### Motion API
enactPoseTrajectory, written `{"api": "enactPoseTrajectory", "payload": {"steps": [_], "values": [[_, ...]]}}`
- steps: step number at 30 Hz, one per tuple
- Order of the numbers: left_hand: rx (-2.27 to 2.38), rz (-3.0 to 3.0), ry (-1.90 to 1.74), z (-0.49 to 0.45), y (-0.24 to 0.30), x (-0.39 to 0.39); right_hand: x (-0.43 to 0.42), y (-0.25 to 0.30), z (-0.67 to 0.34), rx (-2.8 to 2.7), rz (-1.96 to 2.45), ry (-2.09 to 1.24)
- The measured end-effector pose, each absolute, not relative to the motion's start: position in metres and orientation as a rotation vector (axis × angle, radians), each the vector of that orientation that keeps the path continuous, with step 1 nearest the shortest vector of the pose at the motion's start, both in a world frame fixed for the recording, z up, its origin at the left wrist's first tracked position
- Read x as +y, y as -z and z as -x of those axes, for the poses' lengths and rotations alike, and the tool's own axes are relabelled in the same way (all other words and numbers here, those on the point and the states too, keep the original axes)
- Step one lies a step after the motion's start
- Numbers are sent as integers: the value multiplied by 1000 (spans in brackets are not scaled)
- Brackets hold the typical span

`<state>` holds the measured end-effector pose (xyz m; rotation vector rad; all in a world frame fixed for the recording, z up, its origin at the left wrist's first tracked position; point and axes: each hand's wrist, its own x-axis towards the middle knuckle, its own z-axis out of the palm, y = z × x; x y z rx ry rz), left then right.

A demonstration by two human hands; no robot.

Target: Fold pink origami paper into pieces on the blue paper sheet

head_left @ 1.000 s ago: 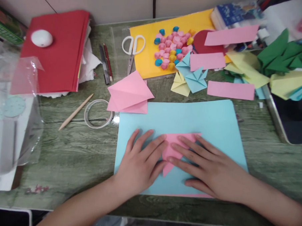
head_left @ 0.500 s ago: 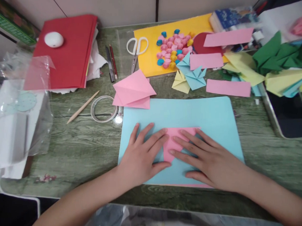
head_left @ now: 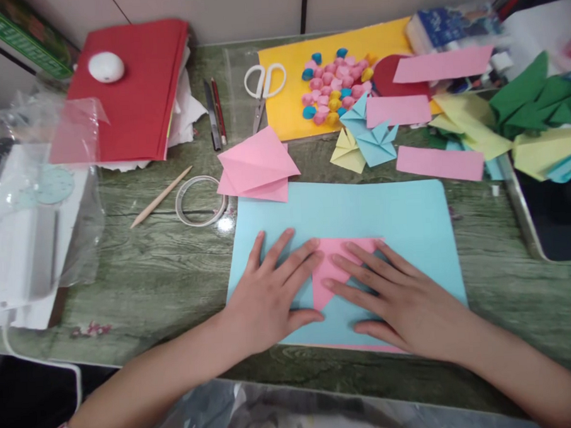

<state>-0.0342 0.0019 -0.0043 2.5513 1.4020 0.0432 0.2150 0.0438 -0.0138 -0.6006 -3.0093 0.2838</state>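
A folded pink paper (head_left: 325, 276), triangular in its visible part, lies flat on a light blue sheet (head_left: 361, 207). My left hand (head_left: 265, 297) rests flat with fingers spread, its fingertips at the paper's upper left corner and its thumb near the lower tip. My right hand (head_left: 403, 297) lies over the paper's right side, fingers spread and pressing down on it. The right part of the paper is hidden under that hand. More pink sheets (head_left: 259, 164) overlap the blue sheet's upper left corner.
Beyond the blue sheet lie scissors (head_left: 263, 89), a tape roll (head_left: 200, 202), a pointed wooden stick (head_left: 162, 197), pink strips (head_left: 439, 163), blue folded pieces (head_left: 377, 144) and small pink paper pieces (head_left: 327, 79) on a yellow sheet (head_left: 286, 122). A phone (head_left: 555, 221) is at right, a red folder (head_left: 129, 94) at left.
The whole view has shifted slightly, so things appear a little further right and mostly higher. The right fingers have barely moved on the pink paper; the left hand stays in place.
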Motion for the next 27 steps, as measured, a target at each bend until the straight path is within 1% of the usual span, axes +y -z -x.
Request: {"api": "enactPoseTrajectory", "payload": {"steps": [5,10,18,24,27], "values": [[1393,-2514,-16,33,2,1,43,15,-215,-2998,618,-299],[1461,-2495,-71,30,6,0,42,14,-215,-2996,628,-331],[1416,-2507,-48,33,2,1,44,15,-215,-2995,640,-353],[1417,-2507,-6,34,2,1,37,9,-212,-2967,570,-286],[1421,-2504,1,33,2,1,26,4,-206,-2915,533,-331]]}}
